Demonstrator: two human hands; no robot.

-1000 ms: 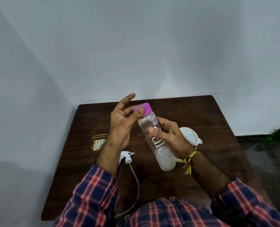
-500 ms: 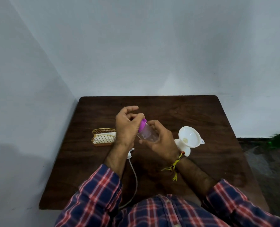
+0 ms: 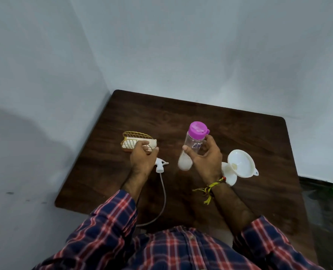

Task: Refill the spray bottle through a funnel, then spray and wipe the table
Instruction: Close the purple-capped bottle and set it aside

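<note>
Far left on the tabletop (image 3: 239, 137): a gold wire basket (image 3: 135, 137) with a folded white cloth (image 3: 142, 143) inside, soft and light, easy to pinch by an edge. Just nearer: left hand (image 3: 143, 158), fingers loosely curled, apparently grasping nothing, hovering between basket and spray head (image 3: 160, 166). That head lies on its side, dip tube (image 3: 162, 195) trailing toward the shirt; stiff, light plastic, best taken by the neck, not by the floppy tube. Centre: clear bottle (image 3: 192, 147) with pink cap (image 3: 198, 129) on, nearly upright, clasped round its middle by the right hand (image 3: 205, 162). Cloudy liquid only in the bottom, so probably light; smooth wall likely slippery when wet. Right: white funnel (image 3: 239, 162) seated in the white spray bottle (image 3: 229, 173), top-heavy and likely easy to tip; worth steadying at the bottle body during pouring.
</note>
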